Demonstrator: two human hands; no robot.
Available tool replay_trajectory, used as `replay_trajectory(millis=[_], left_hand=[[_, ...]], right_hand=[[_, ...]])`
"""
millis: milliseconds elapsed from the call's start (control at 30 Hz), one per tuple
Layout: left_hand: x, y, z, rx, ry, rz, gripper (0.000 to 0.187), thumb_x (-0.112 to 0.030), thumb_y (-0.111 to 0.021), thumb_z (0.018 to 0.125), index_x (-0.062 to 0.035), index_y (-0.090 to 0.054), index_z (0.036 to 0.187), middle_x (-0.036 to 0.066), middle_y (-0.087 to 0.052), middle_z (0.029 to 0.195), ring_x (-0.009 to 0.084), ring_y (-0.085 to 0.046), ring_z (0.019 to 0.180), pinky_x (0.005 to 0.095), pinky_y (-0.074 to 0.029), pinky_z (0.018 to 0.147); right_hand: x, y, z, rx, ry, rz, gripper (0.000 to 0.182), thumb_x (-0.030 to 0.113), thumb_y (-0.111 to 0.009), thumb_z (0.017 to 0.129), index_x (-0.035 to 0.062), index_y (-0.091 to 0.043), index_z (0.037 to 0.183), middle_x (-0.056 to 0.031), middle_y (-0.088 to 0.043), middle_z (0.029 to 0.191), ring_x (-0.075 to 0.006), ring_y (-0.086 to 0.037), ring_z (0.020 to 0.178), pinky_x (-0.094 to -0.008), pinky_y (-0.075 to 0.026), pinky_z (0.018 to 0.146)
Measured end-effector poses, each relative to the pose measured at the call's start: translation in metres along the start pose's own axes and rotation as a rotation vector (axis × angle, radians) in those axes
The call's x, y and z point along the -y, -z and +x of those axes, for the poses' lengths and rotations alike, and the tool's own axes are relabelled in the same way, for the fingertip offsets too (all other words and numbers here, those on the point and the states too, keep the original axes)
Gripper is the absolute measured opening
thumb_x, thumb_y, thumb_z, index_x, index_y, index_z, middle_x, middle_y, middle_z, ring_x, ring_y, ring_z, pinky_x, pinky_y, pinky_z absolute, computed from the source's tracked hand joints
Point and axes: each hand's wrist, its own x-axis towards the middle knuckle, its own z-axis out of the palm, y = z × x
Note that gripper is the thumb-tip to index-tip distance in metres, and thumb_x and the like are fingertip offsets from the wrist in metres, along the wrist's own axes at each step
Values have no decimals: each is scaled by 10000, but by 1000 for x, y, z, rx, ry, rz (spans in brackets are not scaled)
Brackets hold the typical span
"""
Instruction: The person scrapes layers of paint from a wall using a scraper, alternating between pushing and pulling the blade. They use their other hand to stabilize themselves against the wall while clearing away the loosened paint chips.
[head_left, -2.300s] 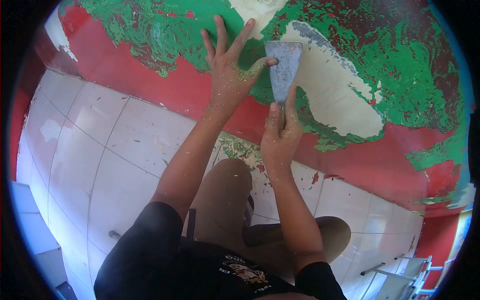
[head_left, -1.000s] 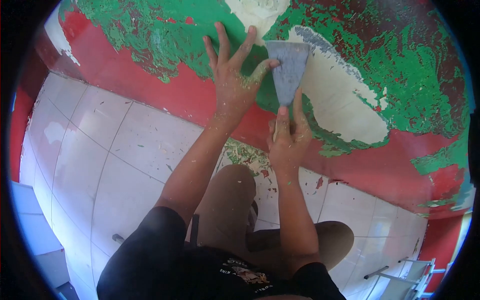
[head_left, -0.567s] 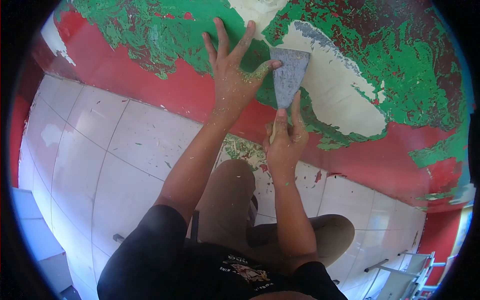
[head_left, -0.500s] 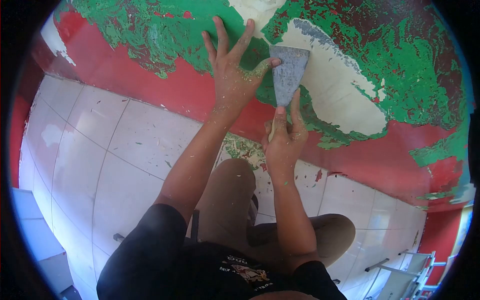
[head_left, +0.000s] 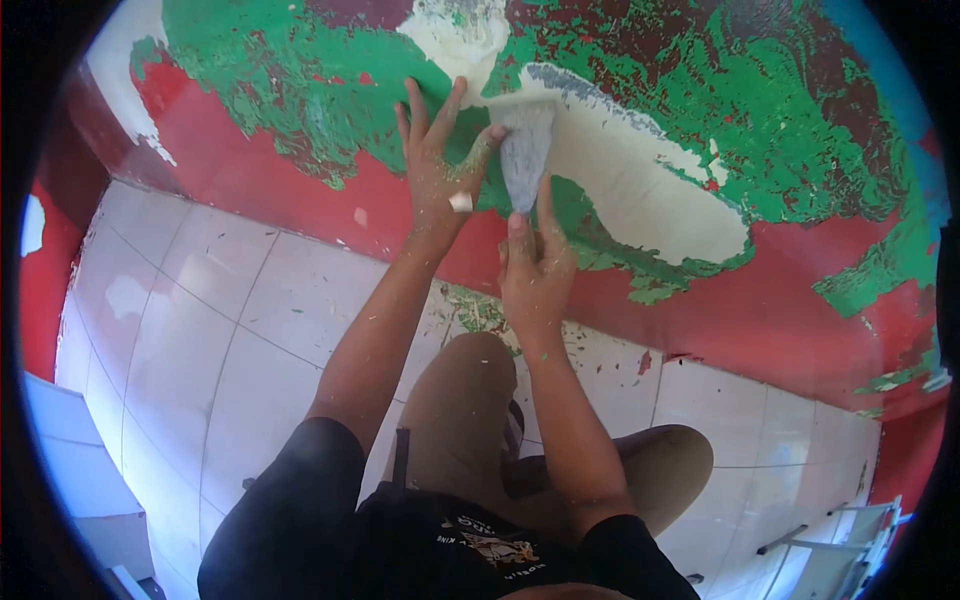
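My right hand [head_left: 537, 278] grips a paint scraper [head_left: 526, 152], its wide grey blade pointing up and lying against the painted wall [head_left: 395, 200]. The index finger stretches along the blade's right side, and the handle is mostly hidden in the palm. My left hand [head_left: 438, 165] has its fingers spread on the green paint, with the thumb at the blade's left edge. A pale paint flake [head_left: 461, 202] shows at the left wrist. Small paint crumbs dot both hands and forearms. The blade's top edge meets a bare cream patch [head_left: 640, 185] where paint is gone.
Another cream patch [head_left: 460, 38] lies higher up. Flaking green paint [head_left: 780, 150] spreads over red and dark layers. Paint scraps [head_left: 475, 310] litter the white tiled floor [head_left: 270, 340] along the wall's base. A metal-framed object [head_left: 840, 550] stands at the lower right.
The view has shifted, so hands and scraper appear farther left and slightly lower. A pale flake now shows at the left wrist, and more cream shows around the blade's top edge.
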Motion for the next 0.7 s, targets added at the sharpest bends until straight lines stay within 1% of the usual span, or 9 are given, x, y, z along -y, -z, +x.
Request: replay_trajectory(millis=[67, 100, 167, 300, 367, 400, 467, 567, 700], left_hand=[[-4, 4, -3, 72, 142, -75, 876, -528, -863, 786, -199, -535, 1529, 318, -193, 1671, 542, -121, 1546, 630, -183, 1236], [-4, 5, -5, 68, 142, -69, 876, -528, -863, 786, -199, -535, 1529, 318, -193, 1671, 542, -121, 1546, 630, -183, 1236], [-5, 6, -7, 61, 56, 85, 1077, -581, -898, 713, -258, -398, 1610, 301, -77, 1703, 535, -92, 1555, 633, -205, 1225], [0, 5, -2, 151, 52, 213, 1184, -610, -916, 658, -279, -333, 1635, 305, -43, 1704, 550, -74, 1551, 644, -195, 1223], [4, 3, -1, 111, 32, 142, 1197, -630, -910, 648, -262, -338, 1632, 278, -167, 1695, 568, -130, 1534, 750, -176, 1170], [3, 2, 3, 108, 13, 140, 1197, -630, -910, 648, -262, -338, 1632, 278, -167, 1695, 568, -130, 1534, 750, -176, 1170], [-1, 2, 9, 10, 120, 92, 1202, -612, -912, 656, -218, -329, 1631, 262, -313, 1652, 534, -201, 1532, 745, -142, 1177], [-13, 11, 12, -5, 171, 121, 1141, -578, -901, 697, -197, -346, 1618, 251, -424, 1596, 508, -265, 1518, 737, -130, 1181], [-14, 9, 16, -26, 156, -18, 1075, -562, -882, 739, -184, -368, 1605, 265, -430, 1586, 514, -271, 1510, 737, -126, 1182]], right_hand=[[4, 5, -5, 7, -210, 9, 563, 152, -592, 1057, 49, -414, 1581, 45, -519, 881, -49, -374, 711, -220, -374, 629], [4, 7, -5, 14, -211, 13, 563, 152, -592, 1057, 49, -414, 1581, 45, -519, 881, -49, -374, 711, -220, -374, 629], [5, 14, -2, 21, -260, 57, 562, 161, -592, 1060, 76, -416, 1587, 57, -494, 846, -48, -367, 703, -221, -371, 623], [-8, 18, 3, 26, -162, -22, 562, 163, -598, 1068, 115, -415, 1598, 56, -486, 682, -30, -395, 563, -211, -345, 487], [-8, 16, 8, 64, -196, 67, 569, 169, -595, 1071, 112, -402, 1603, 52, -487, 713, -31, -407, 592, -216, -364, 516], [-10, 11, 15, 57, -181, 77, 569, 169, -595, 1071, 112, -402, 1603, 52, -487, 713, -31, -407, 592, -216, -364, 516], [-13, -6, 27, 36, -54, -67, 584, 167, -595, 1071, 96, -380, 1609, 41, -493, 757, -40, -425, 634, -228, -387, 551], [-7, -14, 23, 29, -49, -82, 599, 167, -593, 1071, 80, -356, 1614, 32, -509, 818, -51, -433, 670, -235, -401, 586], [9, -28, 16, 23, -91, 147, 600, 165, -585, 1073, 67, -349, 1615, 36, -496, 809, -55, -417, 662, -236, -390, 583]])
